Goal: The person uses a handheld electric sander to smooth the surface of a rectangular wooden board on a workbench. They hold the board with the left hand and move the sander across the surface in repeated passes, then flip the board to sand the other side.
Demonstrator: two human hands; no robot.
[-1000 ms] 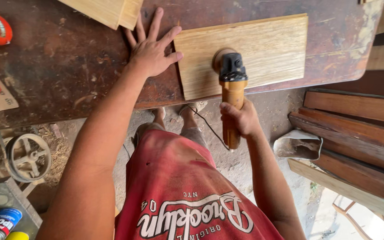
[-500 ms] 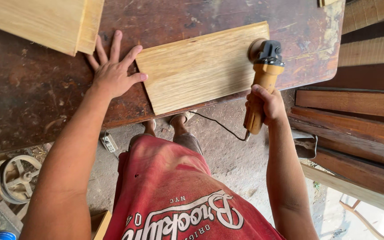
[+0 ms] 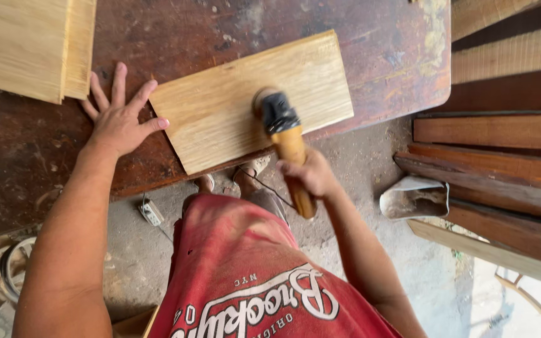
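A pale wooden board [image 3: 233, 100] lies flat on a dark, worn workbench [image 3: 20, 156]. My left hand [image 3: 119, 119] rests flat on the bench with fingers spread, its thumb and forefinger touching the board's left edge. My right hand [image 3: 311, 175] grips the yellow handle of a power sander [image 3: 281, 128]. The sander's black head and round pad sit on the board, near its middle. A thin black cord runs down from the tool toward the floor.
More pale boards [image 3: 29, 44] are stacked at the bench's upper left. Dark wooden planks [image 3: 502, 156] lie piled at right, with a metal scoop [image 3: 414, 199] beside them. A white power strip [image 3: 151, 213] lies on the dusty floor under the bench edge.
The sander has slid left along the board, from its right end to near the middle. My left hand stays pressed against the board's left edge.
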